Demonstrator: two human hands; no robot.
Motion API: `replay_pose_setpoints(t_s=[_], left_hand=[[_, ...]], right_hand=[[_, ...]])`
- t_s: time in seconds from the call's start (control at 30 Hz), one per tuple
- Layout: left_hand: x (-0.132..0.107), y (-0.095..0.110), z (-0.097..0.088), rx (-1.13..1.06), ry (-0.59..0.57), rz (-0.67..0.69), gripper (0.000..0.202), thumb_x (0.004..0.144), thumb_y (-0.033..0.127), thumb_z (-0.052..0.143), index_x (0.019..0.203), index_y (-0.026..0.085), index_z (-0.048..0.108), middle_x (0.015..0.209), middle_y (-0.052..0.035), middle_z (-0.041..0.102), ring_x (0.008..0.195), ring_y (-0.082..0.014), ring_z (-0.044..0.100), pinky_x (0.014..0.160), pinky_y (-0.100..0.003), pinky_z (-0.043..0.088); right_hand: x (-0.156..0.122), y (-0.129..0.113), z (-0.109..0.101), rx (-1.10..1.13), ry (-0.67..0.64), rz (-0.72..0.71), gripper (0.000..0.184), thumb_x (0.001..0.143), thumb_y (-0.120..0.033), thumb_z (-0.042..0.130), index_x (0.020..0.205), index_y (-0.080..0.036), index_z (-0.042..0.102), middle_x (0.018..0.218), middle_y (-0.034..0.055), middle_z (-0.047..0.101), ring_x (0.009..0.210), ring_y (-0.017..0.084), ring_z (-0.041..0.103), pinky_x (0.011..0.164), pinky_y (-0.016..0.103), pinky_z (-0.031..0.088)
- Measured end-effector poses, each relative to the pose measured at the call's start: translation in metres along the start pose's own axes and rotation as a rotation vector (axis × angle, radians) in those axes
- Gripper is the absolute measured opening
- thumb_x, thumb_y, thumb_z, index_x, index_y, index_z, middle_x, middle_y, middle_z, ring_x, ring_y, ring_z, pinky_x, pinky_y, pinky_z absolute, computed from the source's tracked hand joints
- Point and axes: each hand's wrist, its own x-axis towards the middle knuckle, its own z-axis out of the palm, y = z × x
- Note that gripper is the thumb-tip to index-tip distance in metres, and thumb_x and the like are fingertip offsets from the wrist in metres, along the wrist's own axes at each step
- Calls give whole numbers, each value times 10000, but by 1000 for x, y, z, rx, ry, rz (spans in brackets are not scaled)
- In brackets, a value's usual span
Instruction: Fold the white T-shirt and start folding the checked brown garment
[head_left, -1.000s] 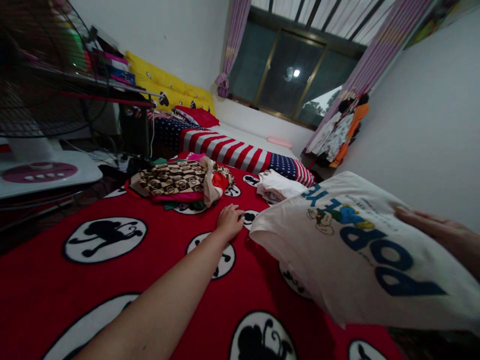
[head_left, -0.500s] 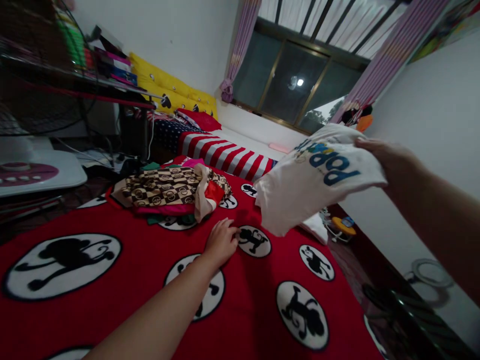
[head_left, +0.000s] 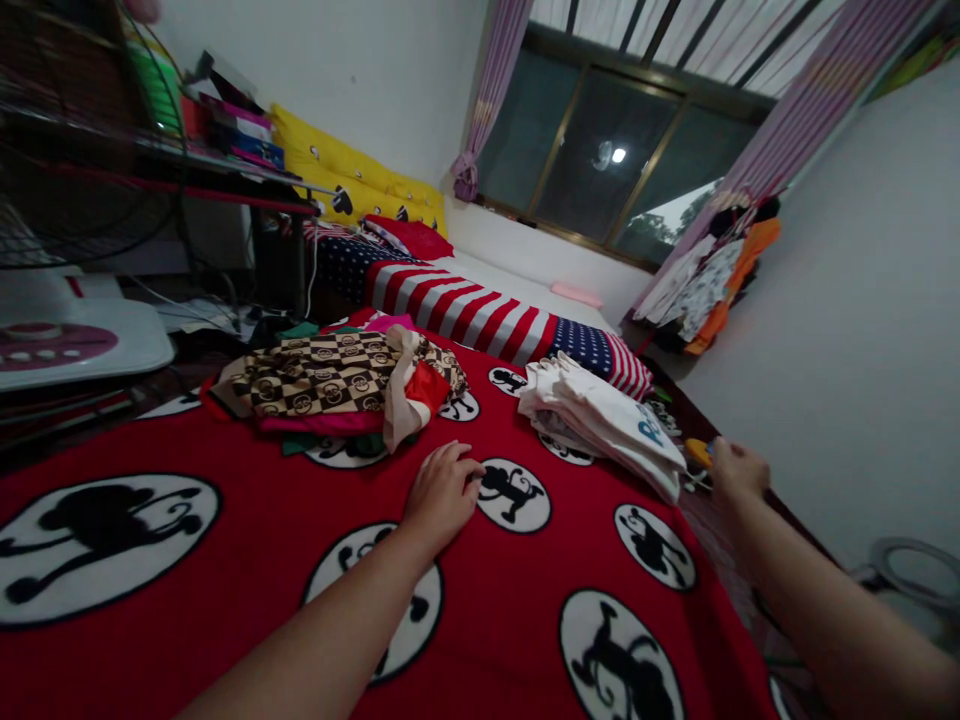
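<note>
A stack of folded white T-shirts (head_left: pixel 600 415) lies on the red blanket (head_left: pixel 510 610), with part of a blue print showing on the top one. To its right, off the blanket's edge, my right hand (head_left: pixel 739 470) hangs apart from the stack, its fingers curled together and nothing visible in them. My left hand (head_left: pixel 444 490) rests on the blanket with its fingers stretched out and a little apart, beside a monkey-print oval. Beyond it lies a loose heap of clothes, topped by a brown-and-cream patterned garment (head_left: pixel 322 375).
A bed with a stars-and-stripes cover (head_left: pixel 465 305) stands beyond, below the window. On the left are a desk (head_left: pixel 292 207) and a white fan base (head_left: pixel 90 330). Clothes (head_left: pixel 712 285) hang by the curtain. A yellow stool (head_left: pixel 698 452) stands past the stack.
The white T-shirt my right hand held up now lies on the folded stack, let go. My right hand has dropped lower. My left hand stays on the blanket.
</note>
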Motion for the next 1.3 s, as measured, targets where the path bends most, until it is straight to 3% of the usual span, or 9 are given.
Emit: replay_pose_setpoints(t_s=[0.17, 0.3, 0.53, 0.7, 0.83, 0.97, 1.13, 1.2, 1.3], left_hand=[[-1, 2, -3, 23, -7, 12, 232, 812, 170, 582, 972, 222, 743, 1274, -59, 604, 1244, -241, 493, 1095, -382, 350], [-3, 3, -8, 85, -54, 24, 245, 838, 213, 566, 1016, 234, 732, 1300, -47, 587, 1249, -217, 485, 1084, -358, 356], [-14, 10, -6, 257, -158, 49, 399, 906, 273, 444, 1274, 230, 592, 1469, -62, 442, 1397, -234, 321, 1168, -403, 203], [-38, 17, -4, 385, -233, 75, 539, 933, 408, 374, 1427, 198, 427, 1547, -113, 306, 1442, -312, 208, 1162, -519, 150], [-56, 16, -31, 434, -256, 173, 524, 873, 489, 493, 1337, 247, 534, 1463, -81, 448, 1366, -277, 372, 1122, -427, 304], [-51, 11, -76, 479, -66, 205, 407, 869, 224, 499, 1270, 232, 568, 1440, -90, 421, 1348, -241, 374, 1102, -372, 333], [-21, 2, -109, 532, 152, 117, 739, 720, 136, 670, 1402, 246, 407, 1545, -101, 222, 1345, -304, 357, 1061, -400, 371], [-11, -3, -113, 509, 108, 28, 742, 664, 162, 736, 1352, 244, 468, 1504, -115, 312, 1215, -302, 502, 962, -384, 445], [0, -2, -120, 456, 96, -22, 359, 750, 187, 664, 1107, 213, 637, 1240, -108, 580, 1027, -253, 614, 834, -332, 477]], right_hand=[[-89, 13, 3, 319, -45, 95, 456, 744, -365, 559, 1104, -99, 640, 1040, 151, 678, 929, 272, 648, 709, 350, 529], [-185, -29, -14, 756, -350, 200, 455, 636, -445, 710, 993, -171, 647, 1068, 92, 660, 885, 224, 665, 603, 266, 530], [-309, -73, -17, 940, -783, 289, 470, 614, -410, 750, 1003, -187, 608, 997, 79, 687, 663, 170, 670, 530, 248, 482], [-326, -71, -10, 923, -774, 97, 397, 606, -411, 698, 915, -172, 629, 834, 63, 702, 635, 175, 654, 618, 302, 504], [-324, -67, -12, 947, -785, 56, 372, 597, -390, 667, 895, -172, 626, 809, 55, 695, 653, 183, 661, 638, 314, 512], [-325, -66, -7, 930, -776, 30, 332, 604, -373, 628, 868, -172, 626, 767, 40, 687, 631, 180, 657, 637, 322, 512], [-325, -61, 3, 877, -764, -53, 286, 654, -362, 594, 866, -174, 639, 776, 41, 697, 648, 185, 661, 669, 339, 518], [-325, -59, 5, 873, -753, -71, 271, 671, -357, 586, 865, -175, 641, 779, 40, 699, 653, 186, 663, 668, 338, 518], [-326, -59, 5, 887, -755, -62, 260, 682, -345, 591, 868, -172, 646, 773, 38, 701, 643, 180, 660, 643, 321, 512]])
